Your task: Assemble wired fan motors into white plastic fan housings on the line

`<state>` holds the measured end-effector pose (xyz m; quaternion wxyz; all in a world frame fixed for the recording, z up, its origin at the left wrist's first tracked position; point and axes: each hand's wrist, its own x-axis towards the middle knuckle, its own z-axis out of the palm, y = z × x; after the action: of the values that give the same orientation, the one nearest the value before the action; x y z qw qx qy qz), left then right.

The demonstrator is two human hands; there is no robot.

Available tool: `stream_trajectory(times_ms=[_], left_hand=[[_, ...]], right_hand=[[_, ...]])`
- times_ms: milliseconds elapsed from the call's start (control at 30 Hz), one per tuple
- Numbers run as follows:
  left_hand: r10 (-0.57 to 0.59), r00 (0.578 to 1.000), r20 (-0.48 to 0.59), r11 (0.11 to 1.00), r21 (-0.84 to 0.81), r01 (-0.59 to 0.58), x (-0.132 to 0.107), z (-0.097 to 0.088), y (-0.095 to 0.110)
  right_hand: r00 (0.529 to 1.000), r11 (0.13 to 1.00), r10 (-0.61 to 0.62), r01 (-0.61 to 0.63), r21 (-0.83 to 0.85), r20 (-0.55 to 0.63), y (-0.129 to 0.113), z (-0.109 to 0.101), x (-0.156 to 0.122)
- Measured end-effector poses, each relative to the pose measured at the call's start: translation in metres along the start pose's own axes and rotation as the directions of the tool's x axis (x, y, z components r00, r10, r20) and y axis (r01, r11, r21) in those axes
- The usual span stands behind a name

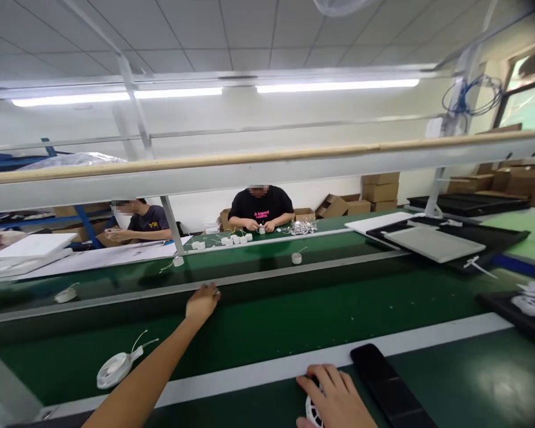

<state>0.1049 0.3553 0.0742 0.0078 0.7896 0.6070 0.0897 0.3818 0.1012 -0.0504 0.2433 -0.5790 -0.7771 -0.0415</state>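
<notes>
Your L hand [203,301] sits curled on the conveyor rail [294,271], grip unclear; R hand [336,397] clasps a slotted white disc [312,411] below rail, no wires showing; wired white unit [116,368] lies below rail, wires fitted.

Two hands are reaching forward, the left hand [203,301] and the right hand [334,397], and only the right one is gripping something: one white slotted disc [312,411]. Two co-workers are sitting across the bench, one in the middle [261,208] and one further left [145,223]. One large white wired disc [118,368] and three small white wired pieces [296,257] are lying on the green belts. Roughly six white round parts [236,239] are standing in front of the middle co-worker. One black rectangular pad [386,386] is lying beside the right hand, and three ceiling light tubes [339,86] are shining overhead.
</notes>
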Motion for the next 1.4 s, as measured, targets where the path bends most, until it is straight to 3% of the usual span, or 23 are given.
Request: stream_trajectory(times_ms=[100,167,233,300,333,367,433,500,567,833,1133,1300,1400], left_hand=[[0.237,0.969,0.075,0.962,-0.157,-0.223,-0.037,0.014,0.03],[0.401,0.906,0.132,0.889,-0.294,-0.351,-0.083,0.023,0.046],[0.556,0.813,0.173,0.774,-0.464,-0.431,-0.138,0.028,0.057],[0.655,0.732,0.187,0.657,-0.621,-0.429,-0.187,0.027,0.061],[0.676,0.712,0.192,0.616,-0.677,-0.403,-0.206,0.026,0.061],[0.672,0.713,0.2,0.599,-0.713,-0.365,-0.222,0.026,0.06],[0.615,0.757,0.221,0.61,-0.742,-0.278,-0.242,0.031,0.056],[0.554,0.802,0.223,0.612,-0.762,-0.211,-0.251,0.039,0.052],[0.535,0.817,0.217,0.603,-0.775,-0.189,-0.255,0.048,0.049],[0.605,0.771,0.197,0.595,-0.756,-0.273,-0.256,0.048,0.039],[0.665,0.712,0.227,0.589,-0.746,-0.312,-0.255,0.04,0.038],[0.675,0.702,0.227,0.575,-0.758,-0.308,-0.249,0.036,0.037],[0.654,0.72,0.233,0.595,-0.746,-0.299,-0.249,0.034,0.035]], right_hand=[[0.999,0.998,0.049,-0.05,0.041,0.01,-0.003,-0.02,-0.002],[0.997,0.993,0.074,-0.073,0.093,-0.003,-0.012,-0.031,-0.003],[0.998,0.986,0.041,-0.046,0.159,0.039,-0.023,-0.037,-0.002],[0.996,0.979,0.007,-0.025,0.203,0.089,-0.031,-0.038,-0.003],[0.994,0.977,0.001,-0.024,0.211,0.108,-0.034,-0.037,-0.003],[0.993,0.977,0.0,-0.025,0.211,0.118,-0.037,-0.035,-0.004],[0.991,0.979,-0.02,-0.008,0.203,0.134,-0.041,-0.029,-0.007],[0.987,0.977,-0.07,0.038,0.212,0.146,-0.044,-0.025,-0.01],[0.979,0.967,-0.119,0.076,0.244,0.165,-0.047,-0.022,-0.011],[0.961,0.95,-0.127,0.046,0.31,0.247,-0.049,-0.026,-0.01],[0.95,0.977,-0.211,0.215,0.006,0.229,-0.044,-0.005,-0.021],[0.961,0.982,-0.174,0.185,-0.034,0.214,-0.043,-0.002,-0.023],[0.963,0.982,-0.179,0.186,-0.016,0.199,-0.043,-0.006,-0.019]])
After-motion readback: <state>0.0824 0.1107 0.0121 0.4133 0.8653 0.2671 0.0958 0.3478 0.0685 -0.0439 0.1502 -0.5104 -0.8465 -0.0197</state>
